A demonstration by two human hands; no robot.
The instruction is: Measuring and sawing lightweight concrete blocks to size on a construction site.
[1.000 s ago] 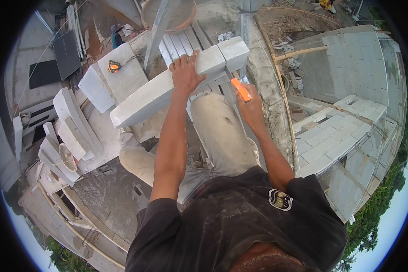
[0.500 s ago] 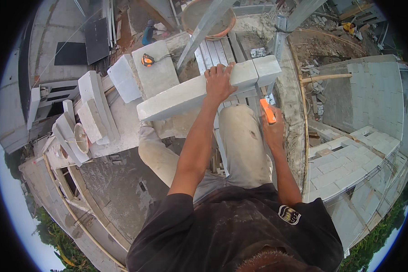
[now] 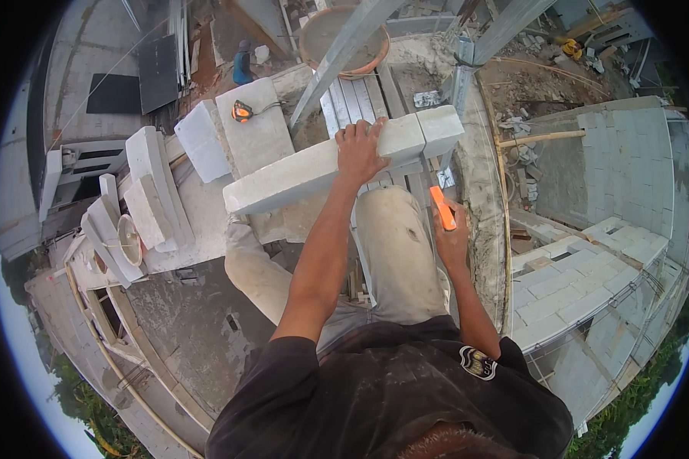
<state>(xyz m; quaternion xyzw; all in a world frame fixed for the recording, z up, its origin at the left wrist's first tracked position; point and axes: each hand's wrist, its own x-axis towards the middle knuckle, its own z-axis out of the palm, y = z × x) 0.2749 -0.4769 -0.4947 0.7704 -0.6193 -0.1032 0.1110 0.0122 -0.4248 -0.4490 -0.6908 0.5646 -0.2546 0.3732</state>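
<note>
A long pale lightweight concrete block (image 3: 291,172) lies at a slant in front of me, near my knees. My left hand (image 3: 362,153) grips it from above, fingers curled over its far edge. Toward the block's right end a narrow cut runs across the top and down the near face, marking off a short end piece (image 3: 441,130). My right hand (image 3: 452,233) is closed round the orange handle of a handsaw (image 3: 442,208), just on my side of that cut. The saw's blade is seen nearly edge-on and is hard to make out.
A tape measure (image 3: 242,112) rests on a flat block at the left, near several leaning blocks (image 3: 149,183). Beyond stands a round mortar tub (image 3: 314,46) behind a slanted metal post (image 3: 341,61). A rough wall edge (image 3: 486,229) runs along my right. Another person (image 3: 243,65) is far off.
The saw handle and my right hand have come a little toward me, away from the block. My left hand keeps its place on the block. The whole view has shifted slightly.
</note>
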